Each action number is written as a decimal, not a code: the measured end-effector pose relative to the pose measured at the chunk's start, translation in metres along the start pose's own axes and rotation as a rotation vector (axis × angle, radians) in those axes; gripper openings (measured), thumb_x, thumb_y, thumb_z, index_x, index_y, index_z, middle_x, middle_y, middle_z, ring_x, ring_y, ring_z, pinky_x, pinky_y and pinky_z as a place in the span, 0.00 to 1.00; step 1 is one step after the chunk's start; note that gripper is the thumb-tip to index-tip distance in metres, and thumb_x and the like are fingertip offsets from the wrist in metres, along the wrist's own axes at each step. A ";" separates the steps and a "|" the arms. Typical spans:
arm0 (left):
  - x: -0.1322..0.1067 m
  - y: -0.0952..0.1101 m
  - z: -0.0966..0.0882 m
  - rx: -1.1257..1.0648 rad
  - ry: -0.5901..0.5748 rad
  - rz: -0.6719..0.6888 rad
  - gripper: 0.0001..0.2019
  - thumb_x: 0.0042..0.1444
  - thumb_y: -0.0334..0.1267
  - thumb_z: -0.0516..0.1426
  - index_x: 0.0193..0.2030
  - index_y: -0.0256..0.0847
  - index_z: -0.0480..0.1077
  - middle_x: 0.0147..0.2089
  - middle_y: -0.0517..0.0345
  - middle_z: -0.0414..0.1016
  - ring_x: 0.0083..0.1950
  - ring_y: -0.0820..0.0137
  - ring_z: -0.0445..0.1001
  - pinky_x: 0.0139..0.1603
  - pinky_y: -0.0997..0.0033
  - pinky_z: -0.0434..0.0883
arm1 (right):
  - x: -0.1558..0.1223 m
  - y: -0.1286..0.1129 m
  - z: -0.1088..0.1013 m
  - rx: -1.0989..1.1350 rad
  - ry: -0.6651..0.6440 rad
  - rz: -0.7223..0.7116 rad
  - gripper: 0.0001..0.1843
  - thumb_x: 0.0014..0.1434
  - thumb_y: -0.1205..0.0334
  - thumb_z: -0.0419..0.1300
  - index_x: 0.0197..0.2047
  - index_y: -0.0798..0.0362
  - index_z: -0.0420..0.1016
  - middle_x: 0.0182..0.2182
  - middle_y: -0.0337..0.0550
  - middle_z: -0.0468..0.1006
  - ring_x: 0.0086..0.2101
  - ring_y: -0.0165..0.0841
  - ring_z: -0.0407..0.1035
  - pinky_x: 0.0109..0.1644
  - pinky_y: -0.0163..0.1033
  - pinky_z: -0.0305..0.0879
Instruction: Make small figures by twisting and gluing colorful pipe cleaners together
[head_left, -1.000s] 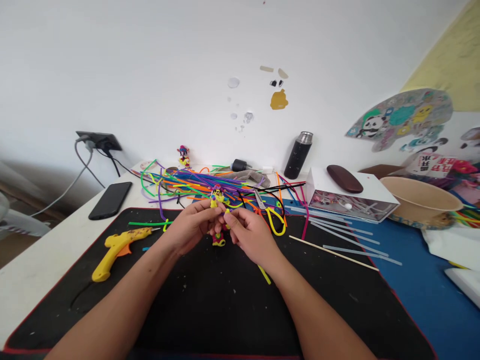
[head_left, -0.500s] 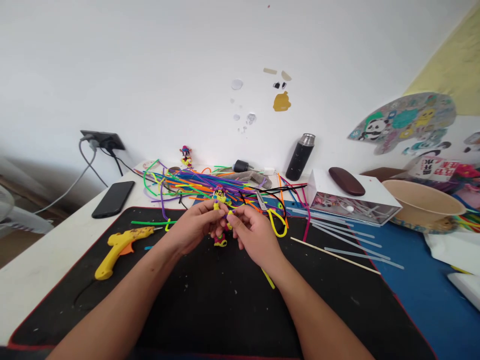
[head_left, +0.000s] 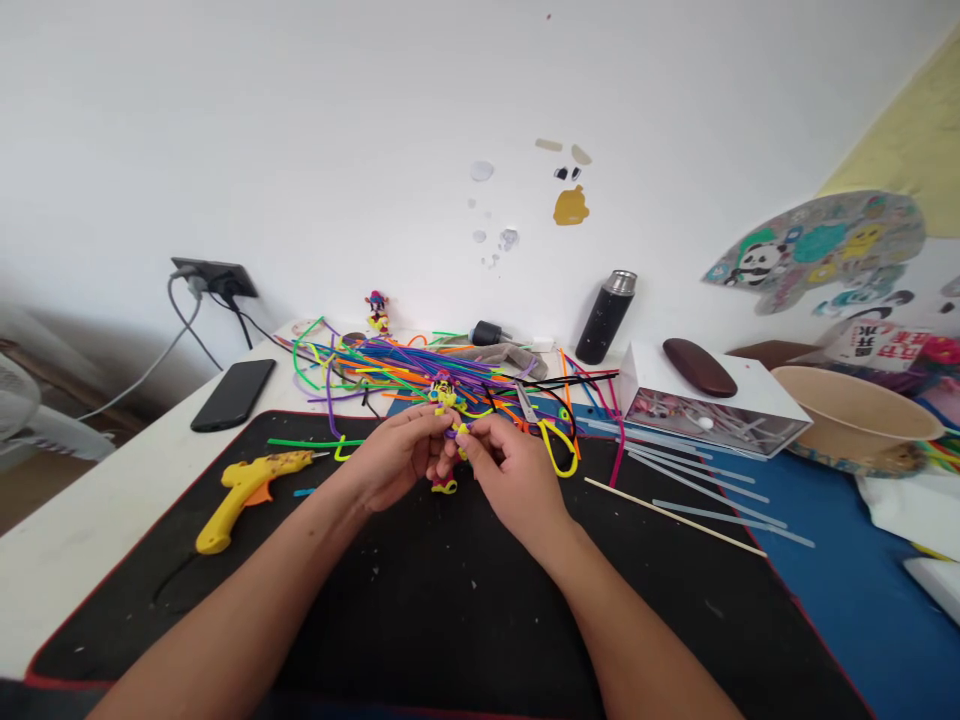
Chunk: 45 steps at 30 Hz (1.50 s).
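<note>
My left hand [head_left: 401, 455] and my right hand [head_left: 514, 465] meet above the black mat, fingertips pinched on a small yellow-and-purple pipe-cleaner piece [head_left: 453, 431]. Fingers cover most of it. Directly behind them is a pipe-cleaner figure [head_left: 445, 390] with a yellow-and-black head; its red-and-yellow lower end [head_left: 444, 483] shows beneath my hands. Scissors [head_left: 556, 446] with yellow handles lie just right of my right hand. To the left of my left forearm rests a yellow glue gun [head_left: 244, 495].
A heap of coloured pipe cleaners [head_left: 405, 365] spreads along the wall, near a second figure [head_left: 378, 312]. Rightward are a black flask [head_left: 606, 318], a white box [head_left: 720, 405], clear glue sticks [head_left: 701, 472], a wooden stick [head_left: 675, 516] and a beige bowl [head_left: 847, 400]. A phone [head_left: 232, 396] lies left.
My fingertips have drawn closer together around the piece. The yellow strip that stuck out below my right hand no longer shows. The whole view has shifted slightly.
</note>
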<state>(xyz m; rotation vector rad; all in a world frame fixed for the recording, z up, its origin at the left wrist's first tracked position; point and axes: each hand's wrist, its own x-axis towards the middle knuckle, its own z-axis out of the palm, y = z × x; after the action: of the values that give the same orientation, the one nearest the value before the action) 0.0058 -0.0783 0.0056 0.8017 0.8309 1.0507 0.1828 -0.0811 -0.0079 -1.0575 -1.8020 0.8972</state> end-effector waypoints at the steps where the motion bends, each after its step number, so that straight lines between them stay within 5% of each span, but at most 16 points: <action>1: 0.000 0.000 0.000 0.002 -0.001 -0.005 0.12 0.54 0.42 0.69 0.36 0.35 0.75 0.24 0.59 0.74 0.20 0.74 0.70 0.19 0.78 0.63 | 0.000 0.000 0.000 -0.029 -0.005 -0.007 0.11 0.71 0.53 0.58 0.40 0.49 0.77 0.33 0.41 0.84 0.32 0.34 0.76 0.38 0.37 0.67; 7: 0.000 0.000 0.001 0.013 -0.015 -0.014 0.12 0.54 0.42 0.69 0.33 0.35 0.74 0.23 0.59 0.73 0.19 0.76 0.69 0.21 0.78 0.64 | 0.000 -0.001 -0.001 -0.079 -0.031 0.008 0.12 0.72 0.51 0.57 0.41 0.48 0.77 0.34 0.43 0.85 0.33 0.37 0.77 0.40 0.40 0.68; 25: 0.000 -0.002 -0.007 0.091 -0.104 0.058 0.17 0.53 0.43 0.73 0.40 0.36 0.75 0.25 0.60 0.75 0.22 0.75 0.73 0.22 0.80 0.68 | 0.003 0.004 -0.005 0.071 -0.040 0.083 0.12 0.69 0.50 0.59 0.39 0.49 0.76 0.24 0.37 0.76 0.23 0.31 0.68 0.27 0.34 0.60; 45: -0.001 -0.007 0.006 0.515 0.040 0.293 0.21 0.58 0.58 0.66 0.39 0.39 0.71 0.22 0.63 0.73 0.19 0.72 0.72 0.22 0.75 0.71 | 0.006 0.010 -0.004 0.127 -0.087 0.138 0.12 0.70 0.51 0.56 0.41 0.49 0.74 0.22 0.34 0.74 0.18 0.28 0.64 0.24 0.33 0.58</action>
<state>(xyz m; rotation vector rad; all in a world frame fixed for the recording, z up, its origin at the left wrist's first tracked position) 0.0135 -0.0822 0.0029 1.3729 1.0586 1.1250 0.1874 -0.0716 -0.0134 -1.0856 -1.7333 1.1422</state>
